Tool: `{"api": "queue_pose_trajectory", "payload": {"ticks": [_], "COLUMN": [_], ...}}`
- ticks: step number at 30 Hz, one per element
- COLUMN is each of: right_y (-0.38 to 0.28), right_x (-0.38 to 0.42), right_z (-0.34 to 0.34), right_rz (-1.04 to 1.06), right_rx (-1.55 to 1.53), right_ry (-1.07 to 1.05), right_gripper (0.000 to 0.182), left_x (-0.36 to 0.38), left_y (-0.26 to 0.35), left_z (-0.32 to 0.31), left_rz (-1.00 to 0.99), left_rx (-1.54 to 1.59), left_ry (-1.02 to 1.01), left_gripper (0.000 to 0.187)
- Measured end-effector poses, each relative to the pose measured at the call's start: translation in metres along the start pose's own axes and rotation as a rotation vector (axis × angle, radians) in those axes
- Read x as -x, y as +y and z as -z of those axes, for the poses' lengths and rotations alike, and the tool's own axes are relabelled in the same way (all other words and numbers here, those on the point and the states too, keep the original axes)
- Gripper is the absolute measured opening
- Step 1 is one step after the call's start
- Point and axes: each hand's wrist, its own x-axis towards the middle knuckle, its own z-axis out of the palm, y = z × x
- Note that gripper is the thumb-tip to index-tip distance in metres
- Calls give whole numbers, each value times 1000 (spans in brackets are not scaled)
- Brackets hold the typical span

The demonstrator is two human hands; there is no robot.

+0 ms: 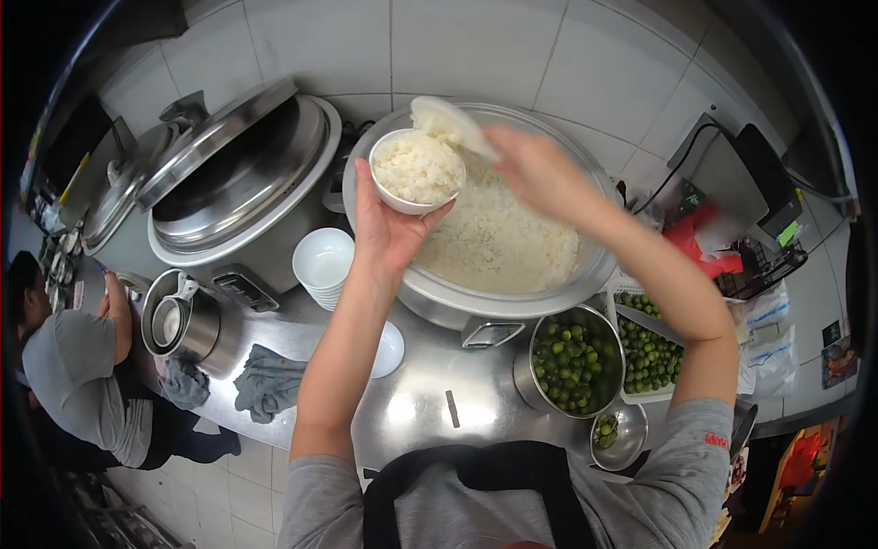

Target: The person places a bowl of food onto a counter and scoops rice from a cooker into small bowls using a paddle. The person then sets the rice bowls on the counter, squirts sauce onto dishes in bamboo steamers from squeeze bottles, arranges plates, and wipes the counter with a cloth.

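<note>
My left hand [389,224] holds up a white bowl [416,203] from below, its fingers around the side. Cooked rice [419,167] is heaped above the bowl's rim. In my right hand [540,174], blurred by motion, is a white rice paddle [455,125]; its blade, with rice on it, is at the top edge of the heap. Both hands are over a large round rice cooker [448,309] whose lid is off, with a wide bed of white rice [512,242] inside.
Stacked white bowls [324,260] stand left of the cooker. A second cooker [242,183] has its metal lid tilted. Small green citrus fruits fill a steel pot [523,382] and a white basket [658,397]. Grey cloths [270,382] lie on the steel counter. Another person [78,375] works at far left.
</note>
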Motion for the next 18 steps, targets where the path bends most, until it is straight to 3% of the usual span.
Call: {"api": "queue_pose_trajectory", "payload": {"ticks": [1, 2, 4, 5, 7, 11, 13, 18], "right_y": [-11, -24, -44, -41, -30, -40, -45, -50], "right_x": [7, 9, 12, 8, -2, 21, 42, 83], "right_z": [-12, -13, -9, -1, 23, 46, 38, 39], "right_rz": [186, 195, 42, 47, -3, -111, 37, -152], "right_rx": [121, 124, 147, 152, -262, -238, 38, 6], "right_ry": [133, 134, -84, -79, 24, 88, 197, 257], "right_gripper": [31, 31, 31, 31, 33, 37, 39, 42], "left_x": [-2, -3, -2, -2, 0, 5, 6, 7], "left_y": [0, 0, 0, 1, 3, 2, -1, -13], "left_z": [2, 3, 3, 2, 1, -6, -9, -15], "left_rz": [-7, -13, -19, -27, -35, 23, 64, 143], "left_rx": [-22, -43, -49, -54, -64, -110, -147, -252], "left_ry": [-10, -18, -27, -31, -47, -124, -162, -305], "left_gripper": [69, 68, 68, 68, 67, 66, 66, 66]}}
